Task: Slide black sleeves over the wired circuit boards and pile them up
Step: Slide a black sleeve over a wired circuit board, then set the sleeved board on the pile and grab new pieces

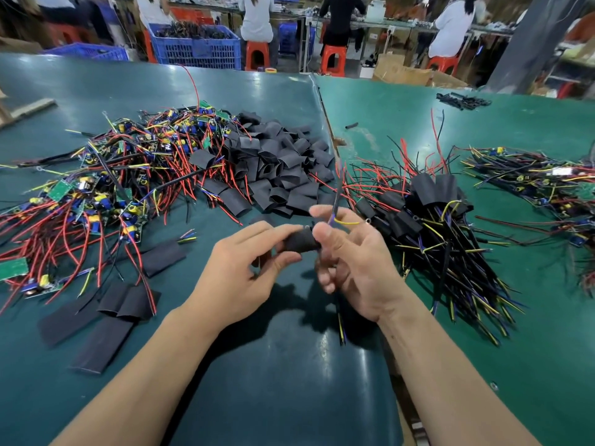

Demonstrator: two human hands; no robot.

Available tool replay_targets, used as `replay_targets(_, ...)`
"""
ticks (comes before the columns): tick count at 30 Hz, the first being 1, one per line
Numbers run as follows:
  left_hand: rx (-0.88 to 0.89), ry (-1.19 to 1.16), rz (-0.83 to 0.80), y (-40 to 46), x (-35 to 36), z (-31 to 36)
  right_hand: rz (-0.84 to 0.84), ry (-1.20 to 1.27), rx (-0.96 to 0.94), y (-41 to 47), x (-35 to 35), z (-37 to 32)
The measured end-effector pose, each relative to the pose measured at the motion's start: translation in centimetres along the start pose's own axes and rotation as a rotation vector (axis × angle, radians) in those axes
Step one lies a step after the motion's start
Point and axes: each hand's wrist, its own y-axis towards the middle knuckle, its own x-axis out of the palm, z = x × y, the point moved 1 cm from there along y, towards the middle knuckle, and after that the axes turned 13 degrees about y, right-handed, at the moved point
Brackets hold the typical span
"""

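Above the table's middle, my left hand (248, 268) pinches a black sleeve (299, 241) between thumb and fingers. My right hand (351, 262) grips the wires (338, 217) of the board inside that sleeve; the board itself is hidden. Bare wired circuit boards (106, 181) lie in a tangled heap on the left. A heap of empty black sleeves (277, 165) sits at the centre back. Sleeved boards (428, 214) with trailing wires are piled on the right.
Several flat black sleeves (106, 320) lie loose at the near left. More wired boards (541, 185) lie at the far right. A seam (325, 114) splits the green table top. Seated people, red stools and a blue crate (196, 46) stand beyond the table.
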Motion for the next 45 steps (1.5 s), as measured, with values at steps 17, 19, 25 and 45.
replay_targets(17,-0.109,-0.049,0.076,-0.3,0.0,-0.7,0.002,-0.401,-0.105,-0.4,-0.5,0.5)
replay_targets(19,-0.095,-0.031,0.087,-0.3,0.1,-0.5,-0.009,-0.509,-0.126,-0.4,-0.5,0.7)
replay_targets(25,-0.233,0.132,0.232,0.0,-0.1,-1.0,0.374,-0.357,-0.593,-0.3,-0.6,-1.6)
replay_targets(45,-0.337,0.158,0.157,0.0,0.1,-1.0,0.925,0.493,-0.414,3.5,-2.1,-6.6)
